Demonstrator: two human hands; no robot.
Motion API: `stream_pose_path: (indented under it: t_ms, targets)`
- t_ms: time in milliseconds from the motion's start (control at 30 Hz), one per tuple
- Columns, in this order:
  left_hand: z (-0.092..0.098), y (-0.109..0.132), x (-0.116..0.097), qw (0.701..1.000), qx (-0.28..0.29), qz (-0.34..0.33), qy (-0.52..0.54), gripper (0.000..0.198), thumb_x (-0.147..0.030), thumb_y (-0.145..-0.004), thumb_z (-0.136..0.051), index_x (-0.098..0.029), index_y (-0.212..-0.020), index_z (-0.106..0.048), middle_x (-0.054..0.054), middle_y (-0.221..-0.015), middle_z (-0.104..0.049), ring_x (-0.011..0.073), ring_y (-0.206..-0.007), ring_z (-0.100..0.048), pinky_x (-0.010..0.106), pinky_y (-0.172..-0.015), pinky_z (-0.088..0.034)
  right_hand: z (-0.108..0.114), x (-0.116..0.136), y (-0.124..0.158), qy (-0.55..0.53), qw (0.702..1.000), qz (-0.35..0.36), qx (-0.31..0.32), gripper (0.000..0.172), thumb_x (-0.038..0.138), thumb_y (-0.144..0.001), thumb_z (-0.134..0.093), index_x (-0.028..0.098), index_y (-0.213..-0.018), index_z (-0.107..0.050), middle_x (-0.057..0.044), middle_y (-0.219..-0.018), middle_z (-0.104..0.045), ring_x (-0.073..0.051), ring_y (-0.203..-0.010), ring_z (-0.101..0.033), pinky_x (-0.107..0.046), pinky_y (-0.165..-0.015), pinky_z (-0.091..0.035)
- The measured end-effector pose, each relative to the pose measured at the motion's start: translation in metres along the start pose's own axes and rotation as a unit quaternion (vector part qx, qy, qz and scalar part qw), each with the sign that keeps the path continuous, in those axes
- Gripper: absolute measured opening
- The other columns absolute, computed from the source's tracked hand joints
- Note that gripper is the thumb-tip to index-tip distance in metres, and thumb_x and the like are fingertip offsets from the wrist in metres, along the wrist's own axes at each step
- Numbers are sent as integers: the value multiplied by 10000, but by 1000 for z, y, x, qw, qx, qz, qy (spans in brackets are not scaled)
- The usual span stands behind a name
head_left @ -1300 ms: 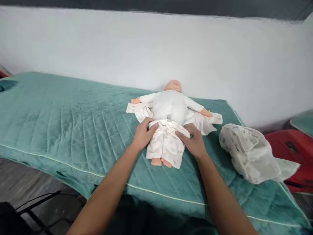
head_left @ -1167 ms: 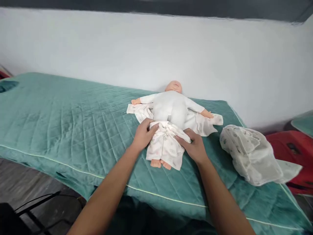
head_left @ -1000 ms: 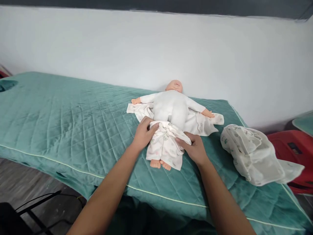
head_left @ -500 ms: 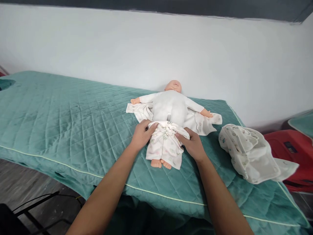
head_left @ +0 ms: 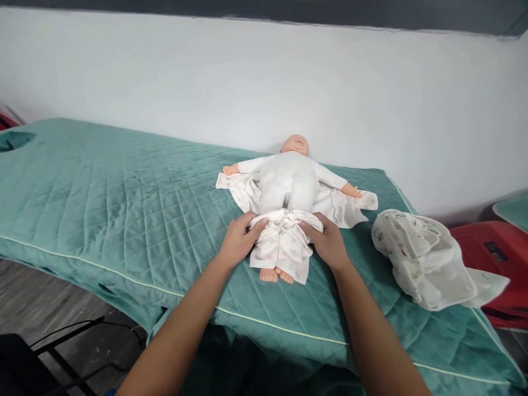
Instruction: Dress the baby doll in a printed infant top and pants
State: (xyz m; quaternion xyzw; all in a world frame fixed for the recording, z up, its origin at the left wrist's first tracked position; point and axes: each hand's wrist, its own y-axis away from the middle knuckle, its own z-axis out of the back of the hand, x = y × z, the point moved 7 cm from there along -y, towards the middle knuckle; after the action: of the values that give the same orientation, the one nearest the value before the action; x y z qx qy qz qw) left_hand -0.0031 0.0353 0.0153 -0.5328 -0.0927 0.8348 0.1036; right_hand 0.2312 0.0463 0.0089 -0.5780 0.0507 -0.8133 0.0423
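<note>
A baby doll [head_left: 289, 179] with a white cloth body lies on its back, head toward the wall and arms spread. White printed baby pants [head_left: 280, 250] cover its legs, with the toes showing below the cuffs. My left hand [head_left: 240, 237] pinches the waistband on one side, thumb on top. On the other side my right hand [head_left: 328, 239] grips the same waistband. The fabric is bunched between my hands, around the doll's upper legs. An opened white baby shirt [head_left: 344, 208] is spread under the doll's back and arms.
A teal quilted cover [head_left: 124, 203] lies over the bed. Folded white printed baby clothes [head_left: 424, 261] sit in a pile to the right. Beyond them is a red plastic object [head_left: 487, 247]. A white wall [head_left: 206, 77] rises behind the bed.
My hands keep their hold on the waistband and its top edge has shifted slightly down, looking more bunched. The whole view has moved a little.
</note>
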Motion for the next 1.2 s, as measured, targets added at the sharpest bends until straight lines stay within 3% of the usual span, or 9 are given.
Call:
stream_pose_path:
  t_ms: [333,667,1200]
  targets:
    - [0,-4,2,1000,-18,2,4,361,-495,-931,-537,-195,-730,-543,-45,-651,-513,123,-642,-449,252,-604,-337,-13,14,35,-3,995,23,102,378,509,-837,-704,179,-693,-590,24,-679,-529,-129,-648,-430,-270,-624,-369]
    - [1,-5,5,999,-21,25,18,370,-514,-919,-542,-195,-730,-541,-42,-652,-506,129,-651,-445,254,-602,-342,-12,10,29,-14,996,31,84,310,490,-846,-705,189,-807,-644,17,-762,-592,-153,-727,-506,-264,-685,-410]
    - [1,-4,6,999,-16,28,31,405,-536,-915,-546,-195,-702,-501,-50,-632,-456,122,-640,-408,254,-590,-310,-11,4,26,-29,997,-4,77,353,527,-820,-724,185,-808,-637,24,-738,-570,-142,-704,-483,-255,-653,-395]
